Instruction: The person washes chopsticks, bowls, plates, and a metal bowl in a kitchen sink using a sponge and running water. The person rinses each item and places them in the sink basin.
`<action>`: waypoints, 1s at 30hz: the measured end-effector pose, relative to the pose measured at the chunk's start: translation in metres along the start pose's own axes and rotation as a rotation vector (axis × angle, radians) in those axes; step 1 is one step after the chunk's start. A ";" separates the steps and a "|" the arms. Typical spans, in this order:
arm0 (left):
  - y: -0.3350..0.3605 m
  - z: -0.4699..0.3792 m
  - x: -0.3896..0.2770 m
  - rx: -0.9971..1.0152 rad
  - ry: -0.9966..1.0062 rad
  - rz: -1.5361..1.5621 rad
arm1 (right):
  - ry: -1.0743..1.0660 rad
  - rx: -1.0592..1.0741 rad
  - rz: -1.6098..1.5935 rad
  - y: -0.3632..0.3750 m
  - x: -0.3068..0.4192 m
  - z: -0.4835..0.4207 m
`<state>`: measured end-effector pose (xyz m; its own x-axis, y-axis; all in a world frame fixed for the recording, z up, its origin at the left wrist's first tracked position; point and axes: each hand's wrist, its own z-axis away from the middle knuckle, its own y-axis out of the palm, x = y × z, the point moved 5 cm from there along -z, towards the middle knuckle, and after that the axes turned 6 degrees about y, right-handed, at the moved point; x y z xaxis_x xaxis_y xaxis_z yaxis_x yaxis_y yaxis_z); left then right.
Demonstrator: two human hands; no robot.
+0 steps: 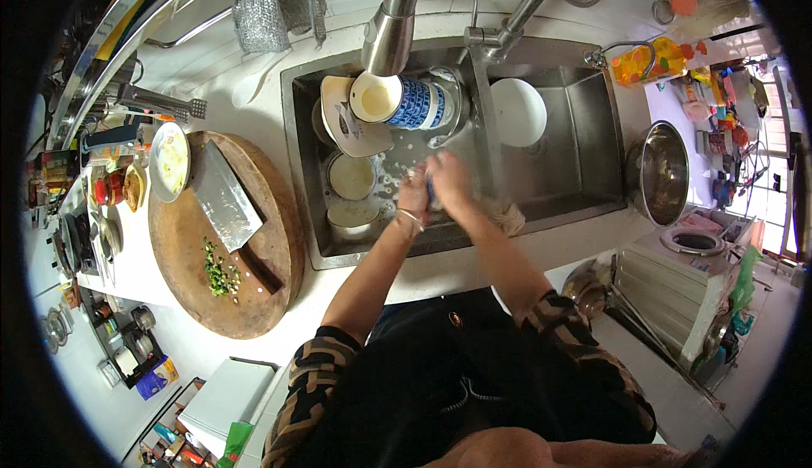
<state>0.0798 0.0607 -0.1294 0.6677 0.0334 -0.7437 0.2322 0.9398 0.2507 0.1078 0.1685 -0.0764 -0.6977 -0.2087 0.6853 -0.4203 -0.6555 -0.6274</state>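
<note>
Both hands meet low over the left basin of a steel double sink (295,163), blurred by motion. My left hand (413,192), with a bracelet at its wrist, closes around a small blue thing (431,192) that is mostly hidden by the fingers. Right against it is my right hand (449,179); its grip is unclear. Beyond the hands, blue-patterned bowls (415,103) lie nested on their side, against a squarish plate with a fish drawing (352,128). Two round bowls (353,176) (353,214) sit in the basin's left side among suds.
A steel faucet (387,43) hangs over the left basin. In the right basin lies a white plate (519,112). Left of the sink, a round wooden board (177,258) carries a cleaver (225,198) and chopped greens (219,271). A steel bowl (663,173) stands at right.
</note>
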 end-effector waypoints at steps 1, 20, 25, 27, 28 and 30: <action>0.005 0.003 -0.001 -0.018 -0.035 0.007 | 0.066 0.006 -0.145 0.000 -0.020 -0.020; 0.001 0.019 -0.073 0.408 0.000 0.299 | 0.698 0.661 -1.402 0.025 -0.055 0.008; -0.033 0.016 -0.044 0.403 -0.084 0.010 | 0.331 0.310 -1.408 -0.011 -0.045 -0.007; -0.030 0.021 -0.032 0.243 -0.119 0.151 | 0.168 0.342 -1.447 -0.006 -0.036 0.006; -0.022 0.026 -0.035 0.248 -0.200 0.183 | 0.105 0.389 -1.433 -0.008 -0.033 0.013; -0.011 0.023 -0.028 0.274 -0.334 0.395 | -0.037 0.369 -1.025 -0.012 -0.026 0.030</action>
<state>0.0744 0.0416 -0.0973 0.9174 0.2123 -0.3365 0.0652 0.7540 0.6537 0.1479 0.1601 -0.0755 -0.0946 0.5433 0.8342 -0.5881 -0.7066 0.3936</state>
